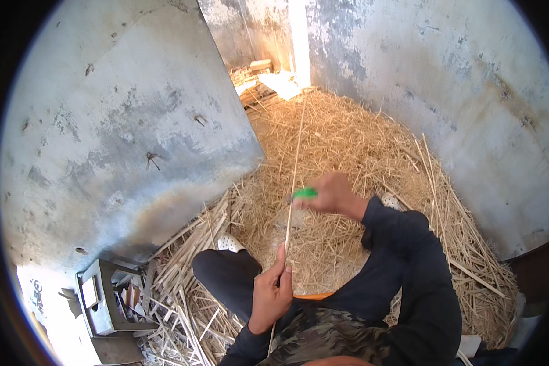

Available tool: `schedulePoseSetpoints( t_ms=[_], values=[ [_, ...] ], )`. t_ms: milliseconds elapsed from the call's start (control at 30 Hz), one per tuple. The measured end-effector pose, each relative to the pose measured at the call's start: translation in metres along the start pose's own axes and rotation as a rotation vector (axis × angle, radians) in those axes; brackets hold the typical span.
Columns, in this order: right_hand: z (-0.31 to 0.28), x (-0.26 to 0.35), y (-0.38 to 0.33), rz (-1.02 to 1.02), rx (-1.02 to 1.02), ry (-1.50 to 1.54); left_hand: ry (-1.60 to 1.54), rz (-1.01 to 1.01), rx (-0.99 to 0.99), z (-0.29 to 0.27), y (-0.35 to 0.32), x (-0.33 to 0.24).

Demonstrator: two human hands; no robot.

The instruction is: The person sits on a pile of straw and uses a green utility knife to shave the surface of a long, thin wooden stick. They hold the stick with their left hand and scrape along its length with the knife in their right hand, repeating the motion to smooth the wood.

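Pale strip (pixel 288 229) before me, pinched in the left hand (pixel 272 294); the right hand (pixel 330 193) grips a green tool (pixel 305 193) right by it, above straw (pixel 348 131).

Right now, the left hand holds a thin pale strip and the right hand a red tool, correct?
The tool in the right hand is green, not red, as the head view shows; the left hand does hold the thin pale strip.

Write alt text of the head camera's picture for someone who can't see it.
A seated person grips a long, thin, pale strip in the left hand, while the right hand, blurred, holds a small green tool at it. Straw-like shavings lie heaped between weathered grey walls.
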State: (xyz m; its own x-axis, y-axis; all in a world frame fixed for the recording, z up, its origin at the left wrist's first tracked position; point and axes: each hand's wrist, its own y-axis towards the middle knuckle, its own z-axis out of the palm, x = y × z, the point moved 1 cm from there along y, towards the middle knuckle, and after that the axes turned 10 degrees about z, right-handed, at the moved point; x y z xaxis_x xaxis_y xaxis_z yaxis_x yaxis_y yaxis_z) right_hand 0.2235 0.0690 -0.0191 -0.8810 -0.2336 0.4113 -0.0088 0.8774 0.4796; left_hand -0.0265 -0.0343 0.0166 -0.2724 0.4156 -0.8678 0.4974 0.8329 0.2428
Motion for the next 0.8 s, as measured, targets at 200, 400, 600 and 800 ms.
schedulePoseSetpoints(
  t_ms=[200, 400, 600, 800],
  values=[
    [-0.007, -0.067, 0.045, 0.269, -0.038, -0.077, 0.030, 0.014, 0.089, -0.003, -0.017, -0.011],
    [-0.045, -0.159, 0.061, 0.590, -0.146, -0.312, -0.034, 0.008, 0.212, 0.001, -0.040, -0.024],
    [-0.074, -0.279, 0.027, 1.000, -0.401, -0.233, -0.216, -0.087, 0.377, -0.009, -0.080, -0.017],
    [-0.077, -0.228, 0.026, 0.900, -0.140, -0.140, -0.684, -0.481, 0.072, 0.004, -0.044, 0.017]
  ],
)
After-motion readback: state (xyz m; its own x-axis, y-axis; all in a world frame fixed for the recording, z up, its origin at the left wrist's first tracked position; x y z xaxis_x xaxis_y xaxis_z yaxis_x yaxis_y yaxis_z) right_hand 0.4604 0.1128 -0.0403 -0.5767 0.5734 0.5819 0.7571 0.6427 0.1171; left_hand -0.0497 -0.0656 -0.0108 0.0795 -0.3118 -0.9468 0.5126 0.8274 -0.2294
